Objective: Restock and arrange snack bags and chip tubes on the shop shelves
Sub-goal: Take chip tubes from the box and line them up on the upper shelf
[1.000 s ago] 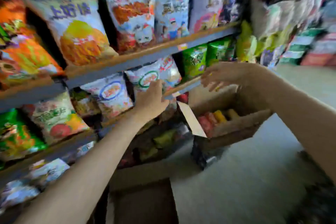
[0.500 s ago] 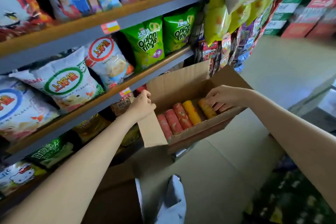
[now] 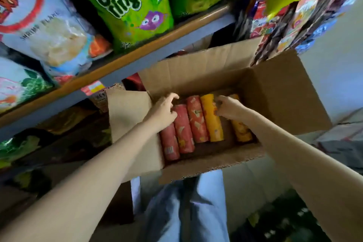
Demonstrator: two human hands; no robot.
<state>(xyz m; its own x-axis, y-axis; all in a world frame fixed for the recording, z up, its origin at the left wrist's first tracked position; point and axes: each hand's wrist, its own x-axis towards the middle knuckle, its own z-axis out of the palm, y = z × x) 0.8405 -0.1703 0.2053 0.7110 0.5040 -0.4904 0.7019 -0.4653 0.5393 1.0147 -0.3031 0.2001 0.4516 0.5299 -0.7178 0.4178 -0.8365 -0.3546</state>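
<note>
Chip tubes [image 3: 198, 124] lie side by side in open cardboard box [image 3: 275, 92] below shelf edge [image 3: 137, 53]: three red, two yellow, none lifted out yet. Left hand [image 3: 163, 111] fingers curl over leftmost red tubes; right hand [image 3: 229, 107] fingers curl at the yellow pair; firm grasp cannot be told. Onion rings bags [image 3: 129, 4] already stand on shelf. Judgement: tube restock barely begun.

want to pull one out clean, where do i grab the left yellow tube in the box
Take the left yellow tube across its middle, coming straight down from above. It lies flat, packed against the red tube on its left, with a gap on its right, so slip the fingers into that gap and roll it up. Its ends face the box walls.
</note>
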